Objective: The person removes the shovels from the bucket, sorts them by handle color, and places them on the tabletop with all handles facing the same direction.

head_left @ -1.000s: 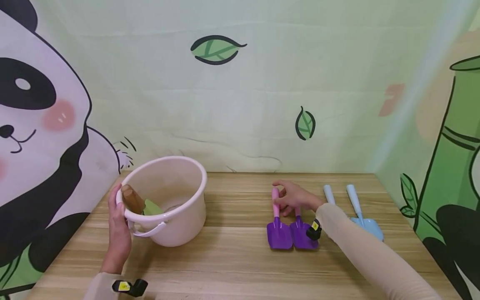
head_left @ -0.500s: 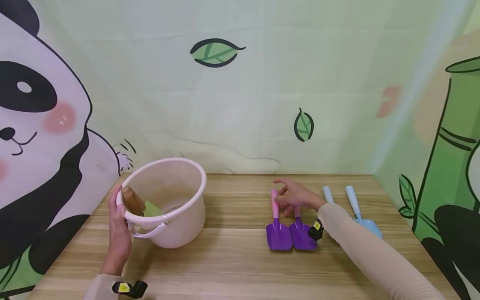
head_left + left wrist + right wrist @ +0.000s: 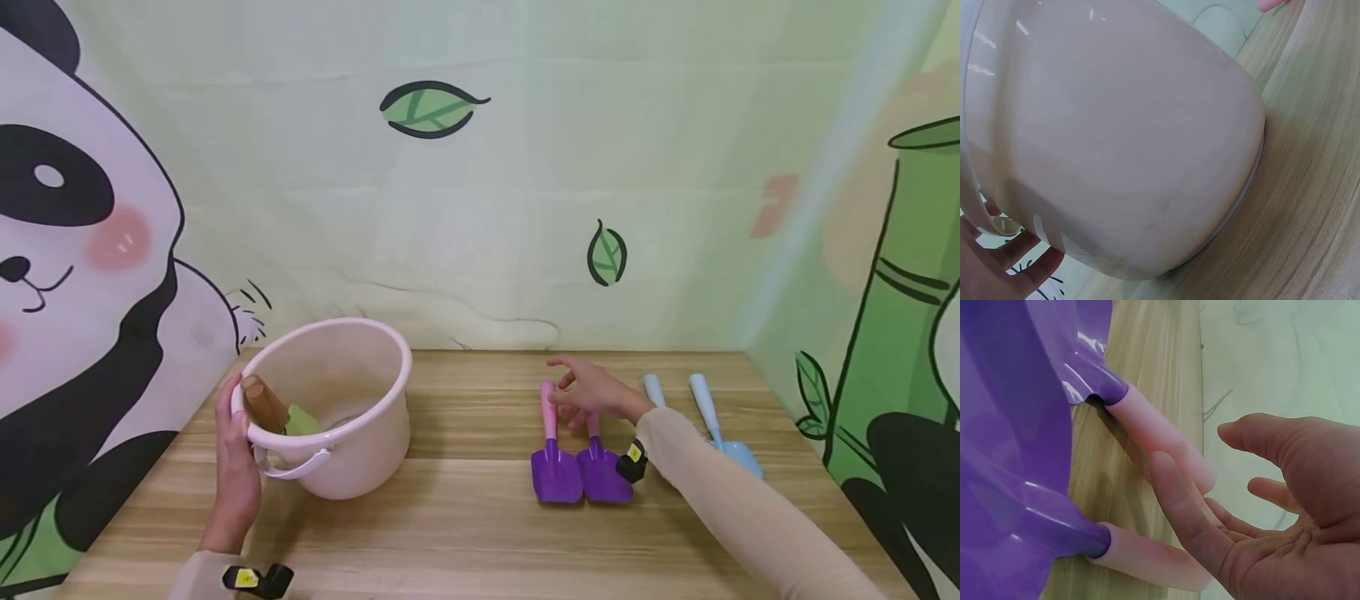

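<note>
My left hand (image 3: 236,467) rests against the left outside of a pale pink bucket (image 3: 360,454), its fingers along the wall under the rim, as the left wrist view (image 3: 1016,262) also shows. In the bucket lean a brown, handle-like piece (image 3: 264,405) and a light green piece (image 3: 302,421); their lower parts are hidden. On the right, two toy shovels with purple blades and pink handles lie side by side, a left shovel (image 3: 557,477) and a right shovel (image 3: 604,478). Over their handles hovers my right hand (image 3: 596,390), fingers loosely spread, index finger beside a pink handle (image 3: 1160,437).
Two light blue toy shovels lie farther right: one blue shovel (image 3: 708,408) shows handle and blade, and another blue handle (image 3: 654,390) is partly behind my right sleeve (image 3: 720,483). The wooden table (image 3: 450,533) ends at a panda-printed backdrop (image 3: 487,208).
Both hands stay almost in place. The right hand's fingers have loosened slightly above the pink handles. The whole view has shifted a little, and the bucket and shovels have not moved.
</note>
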### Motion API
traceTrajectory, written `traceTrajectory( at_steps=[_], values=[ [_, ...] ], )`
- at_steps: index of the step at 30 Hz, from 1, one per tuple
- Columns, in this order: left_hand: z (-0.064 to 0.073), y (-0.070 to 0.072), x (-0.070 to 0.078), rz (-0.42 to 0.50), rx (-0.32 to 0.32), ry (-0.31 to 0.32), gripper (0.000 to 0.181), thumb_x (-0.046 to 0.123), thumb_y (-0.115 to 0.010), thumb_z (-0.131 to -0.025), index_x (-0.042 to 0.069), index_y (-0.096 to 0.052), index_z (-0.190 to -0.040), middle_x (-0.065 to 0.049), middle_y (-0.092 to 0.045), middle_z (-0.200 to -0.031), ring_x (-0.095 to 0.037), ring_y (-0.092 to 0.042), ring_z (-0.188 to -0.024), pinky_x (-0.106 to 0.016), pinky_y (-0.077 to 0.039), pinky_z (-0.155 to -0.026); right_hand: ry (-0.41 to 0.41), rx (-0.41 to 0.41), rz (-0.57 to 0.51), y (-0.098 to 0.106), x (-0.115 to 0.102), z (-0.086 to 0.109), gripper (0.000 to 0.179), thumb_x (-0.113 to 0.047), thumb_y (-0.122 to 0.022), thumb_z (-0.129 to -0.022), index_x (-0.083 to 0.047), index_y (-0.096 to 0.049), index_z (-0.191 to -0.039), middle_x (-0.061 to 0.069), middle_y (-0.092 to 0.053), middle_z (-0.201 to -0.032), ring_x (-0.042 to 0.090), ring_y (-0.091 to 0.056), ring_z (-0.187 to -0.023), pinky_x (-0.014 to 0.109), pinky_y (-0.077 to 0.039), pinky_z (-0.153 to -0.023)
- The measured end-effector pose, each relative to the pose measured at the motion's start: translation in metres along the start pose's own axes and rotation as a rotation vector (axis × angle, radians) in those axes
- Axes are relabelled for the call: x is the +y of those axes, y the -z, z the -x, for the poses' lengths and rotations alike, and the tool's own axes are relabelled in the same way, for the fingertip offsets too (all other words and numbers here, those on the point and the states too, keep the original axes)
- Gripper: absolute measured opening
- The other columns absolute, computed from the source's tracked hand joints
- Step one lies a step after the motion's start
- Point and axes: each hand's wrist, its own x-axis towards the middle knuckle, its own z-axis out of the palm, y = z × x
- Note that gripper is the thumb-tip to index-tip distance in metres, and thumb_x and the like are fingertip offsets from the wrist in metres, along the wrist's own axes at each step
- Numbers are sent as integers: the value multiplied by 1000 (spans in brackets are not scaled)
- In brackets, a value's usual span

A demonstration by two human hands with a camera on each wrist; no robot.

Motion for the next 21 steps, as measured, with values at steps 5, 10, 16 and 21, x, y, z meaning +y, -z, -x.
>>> traceTrajectory(
  at_steps=[5,10,16,21],
  values=[
    [1,0,1,-8,2,-1,53,38,-23,-108,32,-26,-161,4,-26,-162,-16,-27,-143,-30,-18,-116,6,5,-4,0,-1,1,73,-5,-67,-97,-12,-31,-159,32,-47,-136,36,-70,-82,47,-60,-67],
    [1,1,1,-25,1,7,53,39,-22,-108,33,-25,-161,4,-25,-163,-16,-26,-143,-31,-17,-117,14,13,4,1,-3,2,71,-7,-67,-97,-13,-32,-159,32,-48,-136,36,-70,-83,48,-60,-67],
    [-1,1,0,-19,-6,-4,54,39,-23,-108,33,-25,-161,4,-24,-163,-16,-25,-144,-32,-16,-118,42,37,26,3,-5,0,67,-10,-66,-99,-12,-34,-158,30,-48,-136,40,-70,-91,49,-60,-68],
    [-1,0,0,-27,-8,-8,54,38,-22,-108,32,-24,-162,4,-24,-163,-16,-25,-144,-33,-15,-118,86,60,65,4,-7,-2,65,-12,-66,-100,-11,-35,-157,31,-48,-138,41,-70,-92,49,-60,-69]
  ],
)
